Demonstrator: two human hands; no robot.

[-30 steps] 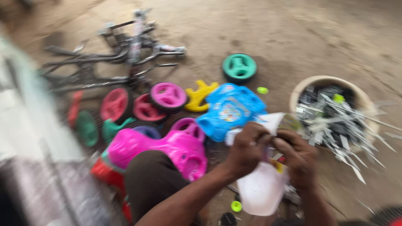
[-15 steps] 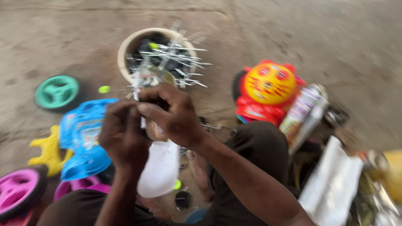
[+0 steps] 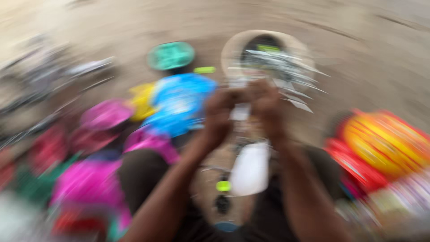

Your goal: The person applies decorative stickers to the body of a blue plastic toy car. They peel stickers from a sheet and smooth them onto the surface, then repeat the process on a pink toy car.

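Observation:
The view is heavily blurred by motion. My left hand [image 3: 219, 116] and my right hand [image 3: 266, 110] are raised close together in front of me, both closed on the top of a white plastic bag [image 3: 251, 168] that hangs down between my forearms. Just beyond my hands stands a round beige bowl [image 3: 233, 49] filled with thin metal rods [image 3: 286, 67]. A blue plastic toy body [image 3: 179, 103] lies to the left of my left hand. What my fingers pinch at the bag's top is too blurred to tell.
A green toy wheel [image 3: 171, 54] lies on the concrete floor at the back. Pink toy parts [image 3: 105, 116] and a yellow piece [image 3: 142, 99] lie at the left. A red and yellow toy face [image 3: 385, 143] sits at the right. A small green cap [image 3: 223, 185] lies between my knees.
The camera has swung back left, so the bowl and blue toy body sit near the middle again. Both hands still hold the white bag in front of the bowl.

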